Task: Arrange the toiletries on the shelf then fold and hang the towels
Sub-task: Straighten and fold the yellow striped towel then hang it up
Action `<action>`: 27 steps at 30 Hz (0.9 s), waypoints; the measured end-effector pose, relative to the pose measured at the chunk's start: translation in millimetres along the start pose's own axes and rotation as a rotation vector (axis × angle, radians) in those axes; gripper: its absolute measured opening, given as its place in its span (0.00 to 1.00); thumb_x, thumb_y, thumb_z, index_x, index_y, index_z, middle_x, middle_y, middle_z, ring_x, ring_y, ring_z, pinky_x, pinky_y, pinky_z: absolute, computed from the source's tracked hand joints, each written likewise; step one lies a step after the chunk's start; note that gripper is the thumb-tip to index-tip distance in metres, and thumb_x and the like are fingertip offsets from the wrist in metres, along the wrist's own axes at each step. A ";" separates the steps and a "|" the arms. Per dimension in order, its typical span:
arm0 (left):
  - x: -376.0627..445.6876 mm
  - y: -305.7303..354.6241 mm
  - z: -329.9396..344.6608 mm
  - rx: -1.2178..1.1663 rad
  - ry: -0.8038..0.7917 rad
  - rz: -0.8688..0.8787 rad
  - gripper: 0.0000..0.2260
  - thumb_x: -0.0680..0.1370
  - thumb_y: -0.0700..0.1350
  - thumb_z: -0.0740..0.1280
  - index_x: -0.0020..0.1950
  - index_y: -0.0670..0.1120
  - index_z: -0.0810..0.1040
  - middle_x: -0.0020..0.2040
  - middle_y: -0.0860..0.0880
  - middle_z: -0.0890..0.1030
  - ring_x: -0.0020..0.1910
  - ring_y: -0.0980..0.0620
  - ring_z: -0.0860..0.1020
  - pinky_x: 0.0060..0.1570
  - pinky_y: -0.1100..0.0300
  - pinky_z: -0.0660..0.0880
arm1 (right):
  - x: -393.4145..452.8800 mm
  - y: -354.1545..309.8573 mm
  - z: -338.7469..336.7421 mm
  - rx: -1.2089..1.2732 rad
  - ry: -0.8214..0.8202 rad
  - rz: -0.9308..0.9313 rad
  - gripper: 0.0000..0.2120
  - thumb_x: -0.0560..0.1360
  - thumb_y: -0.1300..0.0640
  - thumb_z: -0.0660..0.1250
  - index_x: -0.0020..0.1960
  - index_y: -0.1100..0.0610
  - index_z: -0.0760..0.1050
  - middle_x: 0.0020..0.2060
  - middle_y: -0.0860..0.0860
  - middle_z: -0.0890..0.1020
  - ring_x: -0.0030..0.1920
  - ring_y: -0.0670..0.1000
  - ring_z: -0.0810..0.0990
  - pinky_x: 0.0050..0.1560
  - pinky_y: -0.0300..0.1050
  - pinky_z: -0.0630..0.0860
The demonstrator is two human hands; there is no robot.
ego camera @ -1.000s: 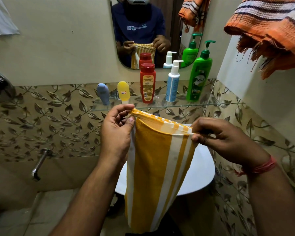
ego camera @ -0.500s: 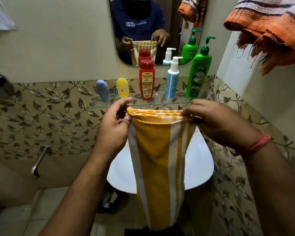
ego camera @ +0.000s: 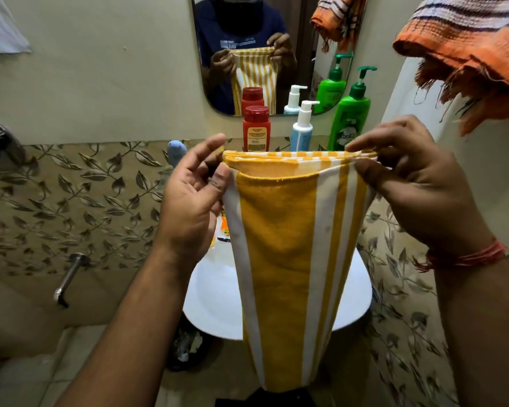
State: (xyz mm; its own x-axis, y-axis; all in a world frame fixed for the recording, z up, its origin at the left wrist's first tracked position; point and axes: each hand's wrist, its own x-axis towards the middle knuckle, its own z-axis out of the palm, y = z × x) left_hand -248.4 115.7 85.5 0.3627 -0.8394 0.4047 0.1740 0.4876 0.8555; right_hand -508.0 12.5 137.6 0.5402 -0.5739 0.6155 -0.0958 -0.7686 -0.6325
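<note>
The yellow-and-white striped towel now hangs as a narrow folded strip, held up in front of the glass shelf and above the white basin. A second ago its top edge sagged between the hands and sat lower, below the shelf; half a second ago the hands had drawn it taut and level. Now the towel has risen further, so its top edge crosses in front of the feet of the bottles, and the layered edges at the top lie stacked and roughly even.

The left hand pinches the left top corner between thumb and forefinger, the other fingers loosely spread. The right hand pinches the right top corner, its fingers curled over the edge from behind. Neither hand holds anything else.

The toiletries already stand in a row on the shelf: a blue tube, a red bottle, a white-and-blue pump bottle and a green pump bottle. The yellow tube seen earlier is hidden behind the left hand. So the shelf part looks finished, and the work is in the towel stage.

With the corners matched and the strip squared, the fold seems close to done; what remains is likely one more fold or the hanging. An orange striped towel already hangs at upper right, which suggests where the rail is, though no rail shows here.
</note>
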 end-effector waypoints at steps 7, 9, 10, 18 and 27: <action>-21.1 -47.5 -4.2 0.043 -0.135 -0.400 0.41 0.57 0.57 0.85 0.65 0.46 0.77 0.61 0.45 0.84 0.62 0.41 0.81 0.54 0.51 0.81 | 24.0 8.6 5.6 0.238 0.012 -0.008 0.14 0.78 0.64 0.67 0.55 0.46 0.76 0.57 0.61 0.75 0.51 0.55 0.81 0.50 0.43 0.79; -22.0 -51.3 -1.6 0.017 -0.070 -0.349 0.37 0.57 0.57 0.85 0.62 0.48 0.79 0.58 0.46 0.85 0.59 0.43 0.83 0.52 0.52 0.81 | 26.6 13.1 5.9 0.316 0.043 0.044 0.13 0.78 0.66 0.66 0.55 0.49 0.77 0.54 0.59 0.76 0.46 0.52 0.80 0.47 0.43 0.79; -20.3 -49.6 1.0 0.015 -0.071 -0.311 0.33 0.58 0.57 0.84 0.60 0.50 0.81 0.57 0.46 0.85 0.58 0.44 0.83 0.52 0.53 0.81 | 26.2 15.3 5.1 0.387 0.056 0.082 0.13 0.78 0.67 0.65 0.55 0.51 0.77 0.53 0.58 0.75 0.44 0.51 0.79 0.45 0.42 0.79; -8.9 -26.8 22.4 0.089 -0.027 -0.158 0.20 0.65 0.60 0.77 0.55 0.57 0.84 0.56 0.49 0.86 0.56 0.47 0.84 0.51 0.56 0.81 | 20.8 23.8 -12.8 0.591 0.114 0.155 0.12 0.76 0.67 0.64 0.56 0.54 0.75 0.50 0.53 0.76 0.44 0.48 0.78 0.41 0.40 0.79; 22.7 14.7 55.0 0.083 0.148 -0.020 0.21 0.74 0.53 0.71 0.64 0.46 0.77 0.57 0.45 0.83 0.54 0.45 0.84 0.50 0.53 0.81 | -0.6 39.8 17.7 1.099 -0.219 0.273 0.21 0.73 0.47 0.73 0.63 0.52 0.76 0.53 0.50 0.84 0.53 0.50 0.84 0.49 0.45 0.82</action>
State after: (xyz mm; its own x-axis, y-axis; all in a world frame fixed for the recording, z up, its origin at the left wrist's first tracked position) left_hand -288.0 90.6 125.0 0.4919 -0.8013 0.3406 0.1084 0.4446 0.8892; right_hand -497.3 -12.7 103.8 0.7574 -0.5393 0.3682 0.4899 0.0965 -0.8664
